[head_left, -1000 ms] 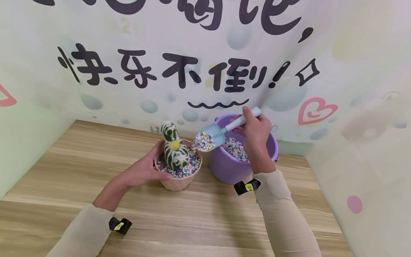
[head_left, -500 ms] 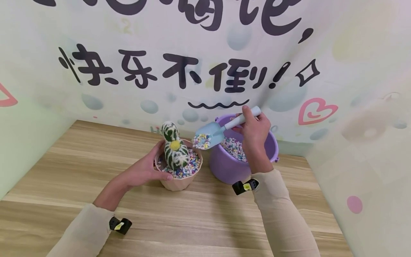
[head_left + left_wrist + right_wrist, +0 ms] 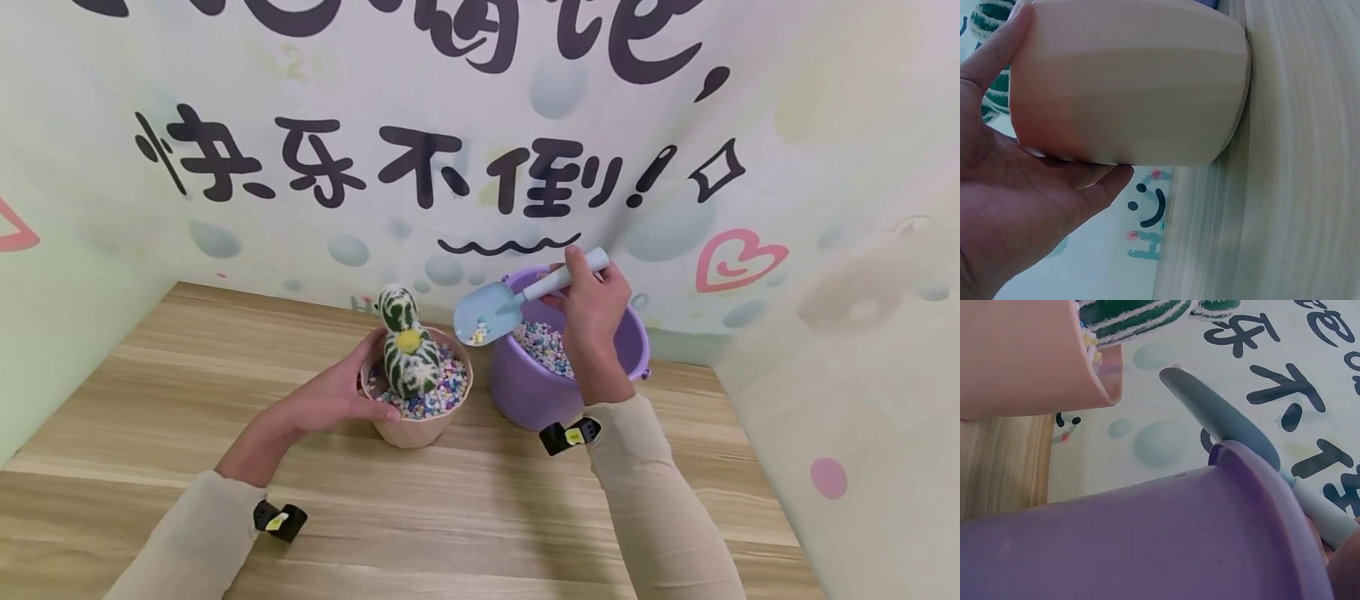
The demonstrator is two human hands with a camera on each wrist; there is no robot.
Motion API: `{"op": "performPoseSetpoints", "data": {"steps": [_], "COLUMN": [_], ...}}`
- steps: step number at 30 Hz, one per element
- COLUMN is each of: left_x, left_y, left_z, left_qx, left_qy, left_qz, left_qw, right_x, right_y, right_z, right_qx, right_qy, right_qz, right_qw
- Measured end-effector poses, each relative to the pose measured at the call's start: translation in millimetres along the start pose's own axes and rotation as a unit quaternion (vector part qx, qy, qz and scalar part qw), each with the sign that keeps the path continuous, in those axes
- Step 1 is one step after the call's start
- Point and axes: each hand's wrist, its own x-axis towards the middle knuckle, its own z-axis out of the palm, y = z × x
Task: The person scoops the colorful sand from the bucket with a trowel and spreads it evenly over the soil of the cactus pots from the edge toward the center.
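Note:
My left hand (image 3: 341, 396) grips the pink flowerpot (image 3: 415, 431) from its left side, thumb at the near rim and fingers round the wall. In the pot a knitted-looking green and white cactus (image 3: 412, 372) with a yellow flower stands in colourful pebbles (image 3: 448, 385). My right hand (image 3: 596, 312) holds a light blue trowel (image 3: 489, 310) by its handle, above the purple bucket (image 3: 525, 392). The blade points left, close to the pot's right rim, with only a few pebbles on it. More pebbles (image 3: 546, 346) lie inside the bucket.
Pot and bucket stand side by side on a wood-grain table (image 3: 420, 517). Behind them rises a printed wall sheet (image 3: 315, 242) with black lettering. Pale walls close off the left and right sides.
Most of the pebbles on the trowel blade have slid off at its tip beside the pot. The blade has tilted slightly. My left hand stays on the pot.

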Motion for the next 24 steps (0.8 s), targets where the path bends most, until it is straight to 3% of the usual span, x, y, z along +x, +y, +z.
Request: {"op": "performPoseSetpoints", "data": {"steps": [24], "left_x": [6.1], "left_y": [-3.9], "left_z": [-10.8], "left_qx": [-0.042], "left_qy": [-0.044], "left_qz": [-0.004], "left_qw": [0.9982], "right_x": [-5], "right_y": [3], "right_z": [9], "right_qx": [0.015], "right_qy": [-0.029], "right_qz": [-0.032], "right_qw": [0.999]}}
